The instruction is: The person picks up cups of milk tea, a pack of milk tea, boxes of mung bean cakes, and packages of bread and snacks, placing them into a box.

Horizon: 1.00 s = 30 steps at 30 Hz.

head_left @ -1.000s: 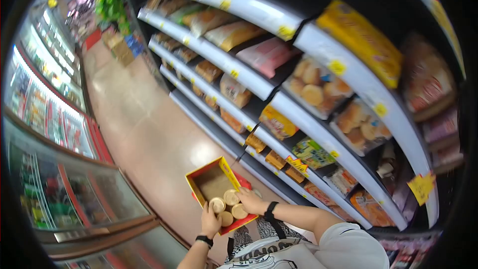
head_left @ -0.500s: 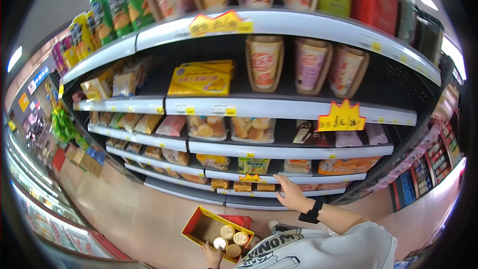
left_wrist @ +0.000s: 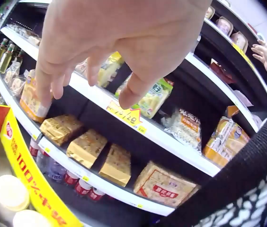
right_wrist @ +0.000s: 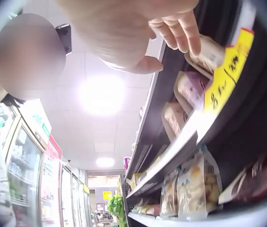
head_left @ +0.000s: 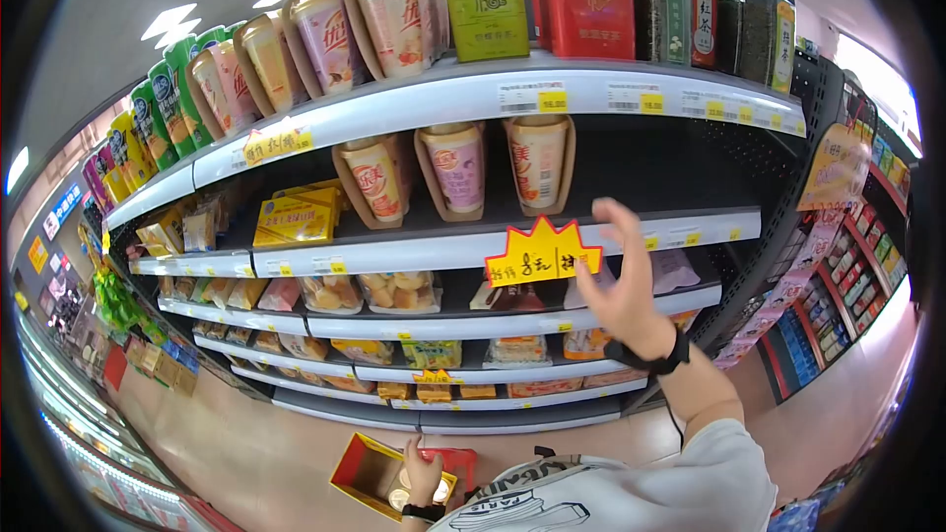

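My right hand [head_left: 629,286] is raised before the shelf, fingers spread and holding nothing. Nearest it stands the rightmost of three paper drink cups; that milk tea cup [head_left: 540,169] is cream and orange, in a brown sleeve. In the right wrist view the fingers [right_wrist: 188,35] overlap this cup [right_wrist: 208,54]. My left hand [head_left: 424,475] is low, by a yellow and red carton [head_left: 347,468]. In the left wrist view the left hand [left_wrist: 124,38] has loosely bent fingers and holds nothing. Several pale-lidded tubs [left_wrist: 11,193] are inside the carton.
A jagged yellow price sign [head_left: 544,254] hangs on the shelf edge below the cups. Tea tins [head_left: 591,5] and more cups line the top shelf. Wrapped biscuits [left_wrist: 87,147] fill a low shelf. Glass-door fridges [right_wrist: 22,158] stand across the aisle.
The right hand has left the carton and risen to the cup shelf. The left hand has come off the tubs to the carton's right side. My view has turned to face the shelves.
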Each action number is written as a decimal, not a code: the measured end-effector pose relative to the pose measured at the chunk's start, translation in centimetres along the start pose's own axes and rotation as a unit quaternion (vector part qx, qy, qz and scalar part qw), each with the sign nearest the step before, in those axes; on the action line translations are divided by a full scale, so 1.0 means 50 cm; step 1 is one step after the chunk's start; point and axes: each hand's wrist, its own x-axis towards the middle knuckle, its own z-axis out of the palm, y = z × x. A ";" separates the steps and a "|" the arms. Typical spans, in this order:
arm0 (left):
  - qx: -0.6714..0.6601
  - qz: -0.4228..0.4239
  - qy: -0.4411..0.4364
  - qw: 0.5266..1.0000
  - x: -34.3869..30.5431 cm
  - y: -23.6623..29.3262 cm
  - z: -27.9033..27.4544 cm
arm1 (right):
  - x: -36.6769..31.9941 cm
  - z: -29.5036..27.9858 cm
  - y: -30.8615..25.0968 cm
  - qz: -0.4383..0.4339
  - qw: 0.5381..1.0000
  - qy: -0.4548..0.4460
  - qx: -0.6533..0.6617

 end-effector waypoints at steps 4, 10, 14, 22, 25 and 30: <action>-0.141 0.076 0.010 0.987 0.037 0.151 0.017 | 0.091 -0.052 0.057 0.033 0.998 -0.045 -0.017; -0.148 0.302 0.034 0.941 0.141 0.587 -0.096 | 0.162 -0.060 0.122 0.092 0.971 -0.221 0.007; -0.225 0.356 -0.029 0.906 0.206 0.791 -0.110 | 0.179 -0.044 0.164 0.078 0.959 -0.272 -0.031; -0.179 0.236 -0.181 0.938 0.335 0.952 -0.060 | 0.198 -0.019 0.170 0.147 0.937 -0.313 0.051; -0.128 0.269 -0.143 0.944 0.345 0.965 -0.031 | 0.193 0.014 0.194 0.149 0.941 -0.260 0.157; -0.128 0.332 -0.173 0.918 0.326 0.987 0.019 | 0.195 0.036 0.242 0.180 0.957 -0.133 0.186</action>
